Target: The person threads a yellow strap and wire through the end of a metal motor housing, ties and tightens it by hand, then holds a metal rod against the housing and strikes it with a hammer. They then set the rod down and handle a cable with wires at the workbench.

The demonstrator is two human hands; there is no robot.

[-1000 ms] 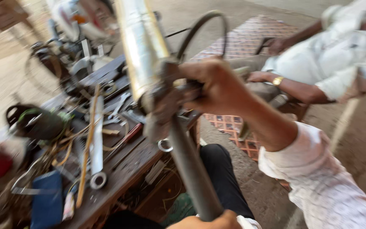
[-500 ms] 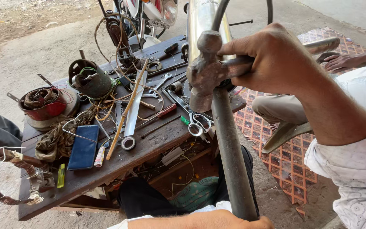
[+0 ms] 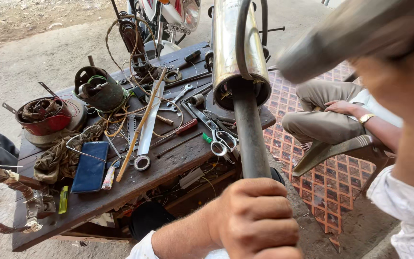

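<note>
— Where does the work stand?

— My left hand [image 3: 255, 223] is wrapped tight round the lower end of the dark, round metal pipe [image 3: 249, 139]. The pipe runs up from my fist into the open mouth of the long chrome silencer [image 3: 226, 29], which stands over the far edge of the wooden worktop [image 3: 188, 154]. So, as I judge it, the two are joined. Whether the pipe is fully home and fixed, I cannot tell: the inside of the mouth is in shadow.

— And your other hand?

— My right hand [image 3: 398, 81] is up close to the camera and badly blurred. A grey blurred shape [image 3: 341, 38] lies by it. I cannot tell whether that hand grips it or is open.

— What lies around?

— A black hose [image 3: 239, 48] loops over the silencer. Just beside the pipe on the worktop lie steel scissors with white handles [image 3: 221, 136]. Further left are a red-handled screwdriver [image 3: 180, 128], a long flat ring spanner [image 3: 147, 129] and a thin wooden stick [image 3: 140, 127] across it. A dark blue phone [image 3: 90, 166] and a red pot of tangled wire [image 3: 44, 117] are well apart.

— Anything in the way?

— The scissors and loose wires crowd the foot of the silencer. A seated person's hand [image 3: 341, 106] rests on a knee near the pipe's right.
</note>
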